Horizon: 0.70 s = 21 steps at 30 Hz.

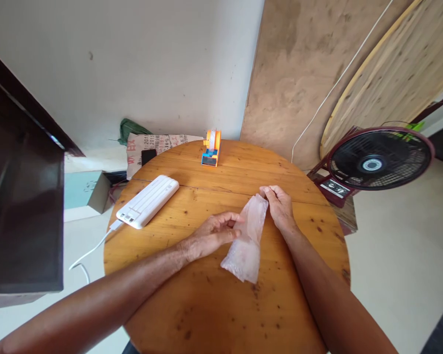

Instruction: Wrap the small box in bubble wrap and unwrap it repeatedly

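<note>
A bubble-wrap pouch, pinkish and translucent, lies lengthwise on the round wooden table in front of me. Its near end flares wider, and what is inside, if anything, cannot be made out. My right hand pinches the far right corner of the pouch between thumb and fingers. At the pouch's left edge is my left hand, thumb and fingers apart, the fingertips over or lightly touching the plastic.
On the wooden table are a white power bank with a white cable and an orange-and-blue tape dispenser at the far edge. A fan stands right, a pale green box left.
</note>
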Each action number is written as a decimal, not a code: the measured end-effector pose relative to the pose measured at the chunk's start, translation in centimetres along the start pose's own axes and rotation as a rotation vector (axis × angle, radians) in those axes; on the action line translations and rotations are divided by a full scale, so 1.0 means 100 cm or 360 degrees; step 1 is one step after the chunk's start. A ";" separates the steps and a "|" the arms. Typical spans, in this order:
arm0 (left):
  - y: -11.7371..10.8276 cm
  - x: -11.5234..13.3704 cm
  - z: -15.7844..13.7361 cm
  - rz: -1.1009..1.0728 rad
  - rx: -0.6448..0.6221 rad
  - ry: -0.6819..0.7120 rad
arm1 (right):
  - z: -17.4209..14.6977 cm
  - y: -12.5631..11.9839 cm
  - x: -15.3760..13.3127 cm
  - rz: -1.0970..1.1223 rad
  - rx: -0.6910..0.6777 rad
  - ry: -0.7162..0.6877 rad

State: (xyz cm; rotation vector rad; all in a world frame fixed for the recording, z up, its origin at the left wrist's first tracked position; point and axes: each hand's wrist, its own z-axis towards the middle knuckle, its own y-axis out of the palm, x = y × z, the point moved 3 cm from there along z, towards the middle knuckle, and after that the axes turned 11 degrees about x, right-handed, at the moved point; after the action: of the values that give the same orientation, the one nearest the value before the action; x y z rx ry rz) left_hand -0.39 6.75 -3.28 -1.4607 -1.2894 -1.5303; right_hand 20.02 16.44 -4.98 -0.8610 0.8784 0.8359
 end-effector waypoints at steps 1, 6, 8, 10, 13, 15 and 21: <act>0.000 -0.003 0.002 -0.0011 0.0026 -0.0011 | 0.000 -0.001 0.002 0.0008 -0.0001 -0.0001; -0.004 -0.013 0.008 0.0035 0.0153 -0.0035 | -0.003 -0.015 -0.024 0.0150 0.0126 -0.0041; -0.006 -0.014 0.009 0.0085 0.0208 -0.0011 | -0.009 -0.024 -0.047 0.0131 0.0144 -0.0111; -0.007 -0.014 0.010 0.0133 0.0253 0.0041 | -0.018 -0.029 -0.069 0.0078 -0.0048 -0.0107; -0.005 -0.012 0.012 0.0170 0.0243 0.0151 | -0.037 -0.023 -0.091 -0.0132 -0.0647 -0.0068; -0.004 -0.010 0.012 0.0208 0.0194 0.0242 | -0.047 -0.017 -0.096 -0.0335 -0.0817 -0.0117; -0.002 -0.004 0.008 0.0507 0.0168 0.0393 | -0.059 -0.001 -0.084 -0.0799 -0.0813 -0.0183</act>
State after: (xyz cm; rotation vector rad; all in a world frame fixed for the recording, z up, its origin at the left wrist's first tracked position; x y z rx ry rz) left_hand -0.27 7.54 -3.82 -1.2922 -0.9282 -1.3590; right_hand 15.13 9.11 0.31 -1.3939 0.3136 0.6600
